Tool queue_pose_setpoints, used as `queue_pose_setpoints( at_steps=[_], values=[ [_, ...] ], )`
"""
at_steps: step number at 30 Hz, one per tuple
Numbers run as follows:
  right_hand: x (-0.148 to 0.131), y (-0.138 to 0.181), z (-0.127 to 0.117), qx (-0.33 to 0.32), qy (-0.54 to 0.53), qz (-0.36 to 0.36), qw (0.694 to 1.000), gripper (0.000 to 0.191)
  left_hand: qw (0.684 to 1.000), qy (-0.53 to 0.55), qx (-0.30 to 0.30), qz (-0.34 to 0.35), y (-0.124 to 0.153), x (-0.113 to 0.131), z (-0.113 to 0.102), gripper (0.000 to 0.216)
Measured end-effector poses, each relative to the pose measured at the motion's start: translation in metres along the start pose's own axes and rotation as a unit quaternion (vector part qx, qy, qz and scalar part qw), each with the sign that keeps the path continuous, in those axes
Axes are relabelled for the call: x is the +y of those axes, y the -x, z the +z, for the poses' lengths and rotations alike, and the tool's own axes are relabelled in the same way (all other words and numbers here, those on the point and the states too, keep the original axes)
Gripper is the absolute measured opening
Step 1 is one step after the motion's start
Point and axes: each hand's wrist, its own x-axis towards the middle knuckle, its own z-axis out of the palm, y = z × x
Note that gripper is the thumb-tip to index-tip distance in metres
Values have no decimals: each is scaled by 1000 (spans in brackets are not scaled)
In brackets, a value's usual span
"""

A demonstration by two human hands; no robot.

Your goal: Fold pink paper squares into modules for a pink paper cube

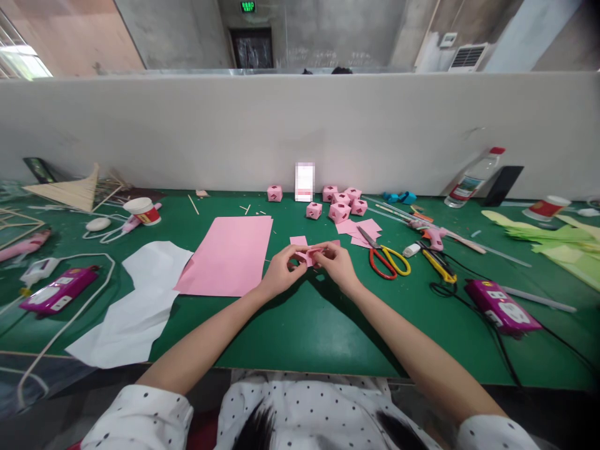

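Between my two hands, over the middle of the green table, is a small folded piece of pink paper (309,255). My left hand (284,270) pinches its left side, and my right hand (335,265) grips the right side; the fingers partly cover it. Just behind the left fingertips lies a small pink paper square (298,240). Several folded pink paper cubes (340,201) are grouped farther back, with one cube (274,193) apart to the left. Loose pink squares (368,230) lie under the blades of the red and yellow scissors (385,259), right of my right hand.
Left of my hands lie a pink paper stack (227,256) and white paper (140,306). A phone (304,182) leans on the partition (210,131). To the right are a glue gun (435,237), a yellow cutter (439,265), a purple pack (501,306) and a bottle (474,178).
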Motion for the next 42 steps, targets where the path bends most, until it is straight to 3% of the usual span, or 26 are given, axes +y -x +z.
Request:
queue_pose_setpoints(
  at_steps=[8, 17, 23, 28, 35, 38, 42],
  values=[
    [6, 0, 3, -20, 30, -15, 999, 28, 999, 8, 28, -37, -2, -8, -1, 29],
    [2, 11, 8, -62, 127, -101, 985, 23, 996, 26, 66, -59, -5, -14, -4, 19],
    [5, 13, 10, -76, 138, -109, 981, 22, 996, 14, 75, -56, -7, -20, -3, 17],
    [2, 13, 11, -57, 129, -101, 985, 20, 994, -10, 91, -58, -6, -21, -3, 17],
    [-1, 8, 4, 33, 174, -103, 979, 24, 995, -3, 63, -81, -5, -16, -2, 30],
    [1, 8, 5, 35, 188, -110, 975, 23, 995, 3, 19, -100, -5, -18, -2, 27],
    [2, 11, 7, 4, 249, -131, 960, 16, 995, 15, 33, -92, -6, -21, -4, 21]
  ],
)
